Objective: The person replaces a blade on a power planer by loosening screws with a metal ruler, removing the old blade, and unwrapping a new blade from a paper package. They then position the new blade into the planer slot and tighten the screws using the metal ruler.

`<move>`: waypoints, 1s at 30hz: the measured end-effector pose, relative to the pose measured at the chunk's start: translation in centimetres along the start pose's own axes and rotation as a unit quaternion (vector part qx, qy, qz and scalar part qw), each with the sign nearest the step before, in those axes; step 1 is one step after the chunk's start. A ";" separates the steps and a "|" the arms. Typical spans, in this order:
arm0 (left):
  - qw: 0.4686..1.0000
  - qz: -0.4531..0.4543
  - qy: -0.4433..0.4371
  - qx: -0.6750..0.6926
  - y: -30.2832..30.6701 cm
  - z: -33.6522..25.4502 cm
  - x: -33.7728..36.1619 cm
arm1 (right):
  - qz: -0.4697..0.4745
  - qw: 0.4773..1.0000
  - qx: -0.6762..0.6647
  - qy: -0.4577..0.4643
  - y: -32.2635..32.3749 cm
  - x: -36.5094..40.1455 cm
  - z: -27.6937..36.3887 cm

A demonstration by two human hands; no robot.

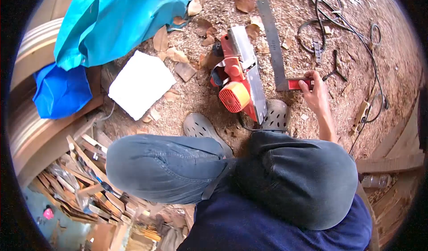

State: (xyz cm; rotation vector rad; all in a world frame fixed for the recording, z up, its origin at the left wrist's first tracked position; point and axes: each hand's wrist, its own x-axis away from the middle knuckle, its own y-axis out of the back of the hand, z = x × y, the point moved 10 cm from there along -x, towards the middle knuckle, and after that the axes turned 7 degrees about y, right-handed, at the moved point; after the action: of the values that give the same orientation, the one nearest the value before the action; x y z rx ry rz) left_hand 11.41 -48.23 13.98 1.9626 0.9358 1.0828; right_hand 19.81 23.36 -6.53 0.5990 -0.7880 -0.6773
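Note:
My right hand (315,92) is closed around the red handle of a try square (272,41), whose long metal blade points away from me over the wood shavings. Left of the square, an orange-red electric planer (234,72) lies on its side with its flat metal sole turned to the right. The planer rests just beyond my grey clogs (199,127). Beside my right hand lies a dark T-shaped tool (335,68), close to the fingers. My left hand is out of view.
A black cable (372,61) loops across the ground at right, near a wooden strip (360,116). At left are a turquoise cloth (118,23), a blue bag (61,91) and a white block (141,85). Wood offcuts (96,188) pile up at lower left.

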 end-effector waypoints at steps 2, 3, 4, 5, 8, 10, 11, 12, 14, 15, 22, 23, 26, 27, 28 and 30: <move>1.000 0.001 -0.004 -0.003 -0.4 -0.3 -0.1 | -0.049 0.997 0.038 0.056 0.6 0.7 1.3; 1.000 0.003 -0.005 -0.002 -0.6 -0.6 -0.1 | -0.055 0.996 0.042 0.060 0.6 0.9 1.5; 1.000 0.003 -0.006 -0.004 -0.8 -0.7 -0.1 | -0.059 0.996 0.044 0.059 0.7 0.9 1.6; 1.000 0.003 -0.007 -0.003 -0.9 -0.7 -0.1 | -0.063 0.995 0.046 0.058 0.8 0.9 1.7; 1.000 0.002 -0.015 -0.003 -1.3 -1.4 -0.2 | -0.075 0.995 0.035 0.059 1.1 0.9 2.0; 1.000 0.004 -0.020 -0.004 -1.6 -1.8 -0.3 | -0.042 0.998 -0.030 -0.022 0.7 0.9 0.5; 1.000 0.006 -0.023 -0.007 -1.8 -2.1 -0.4 | -0.004 0.997 -0.066 -0.028 -0.3 0.7 -1.0; 1.000 0.007 -0.028 -0.009 -1.8 -2.5 -0.5 | -0.008 0.997 -0.068 -0.031 0.2 0.9 -0.8; 0.999 0.010 -0.035 -0.008 -2.2 -2.9 -0.7 | 0.025 0.995 -0.091 0.013 0.8 1.1 1.0; 0.999 0.011 -0.037 -0.009 -2.5 -3.2 -0.7 | 0.002 0.994 -0.098 0.037 1.3 1.3 1.3; 0.997 0.013 -0.070 -0.012 -3.3 -5.4 -0.6 | 0.007 0.989 -0.146 0.009 2.7 2.6 1.1; 0.997 0.016 -0.075 -0.015 -3.6 -5.6 -0.6 | 0.004 0.990 -0.142 0.012 2.8 2.6 1.3; 0.996 0.015 -0.089 -0.014 -3.8 -6.6 -0.3 | 0.020 0.993 -0.113 -0.015 2.9 2.3 1.3; 0.995 0.012 -0.095 -0.012 -3.8 -7.1 -0.1 | 0.009 0.994 -0.109 0.007 2.8 2.0 1.4; 0.994 0.008 -0.104 -0.013 -3.7 -7.9 0.1 | 0.000 0.994 -0.105 0.028 2.8 1.9 1.7; 0.991 -0.008 -0.134 -0.021 -3.1 -10.5 0.8 | 0.000 0.995 -0.095 0.027 2.7 2.0 1.9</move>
State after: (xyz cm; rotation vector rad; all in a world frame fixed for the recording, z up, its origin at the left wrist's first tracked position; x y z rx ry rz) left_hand 1.63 -43.64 16.00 2.0012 0.7756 0.7966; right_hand 20.19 23.22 -2.69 0.4430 -0.6652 -0.7232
